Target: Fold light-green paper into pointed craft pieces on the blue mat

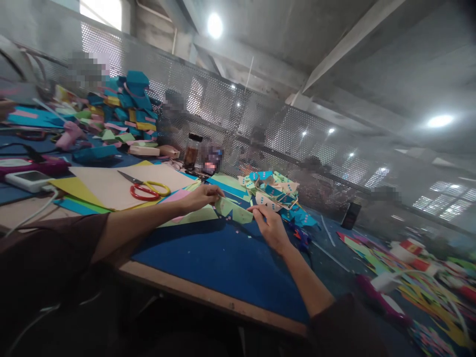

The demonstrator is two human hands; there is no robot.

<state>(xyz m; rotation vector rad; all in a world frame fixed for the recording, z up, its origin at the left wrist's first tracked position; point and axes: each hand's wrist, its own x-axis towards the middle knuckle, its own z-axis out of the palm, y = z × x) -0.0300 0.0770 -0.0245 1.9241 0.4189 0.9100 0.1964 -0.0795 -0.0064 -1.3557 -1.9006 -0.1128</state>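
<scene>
Between my two hands a light green paper piece (235, 211) with notched cut-outs is stretched just above the table. My left hand (202, 197) pinches its left end, and my right hand (268, 225) pinches the right end between thumb and fingers. Left of my left hand, scissors (143, 190) with one red and one yellow handle loop lie on a stack of coloured paper sheets (107, 186). Beyond my right hand rises a pile of cut paper pieces (273, 186) in blue, green and cream, some with dots. Tiny paper scraps (238, 231) dot the blue table surface below.
A blue mat (208, 267) covers the wooden table. At the back left stand a heap of folded blue paper shapes (130, 101) and a dark-lidded jar (192, 151). A glue gun (300, 237) lies right of my hand. Coloured strips (420, 292) spread at far right.
</scene>
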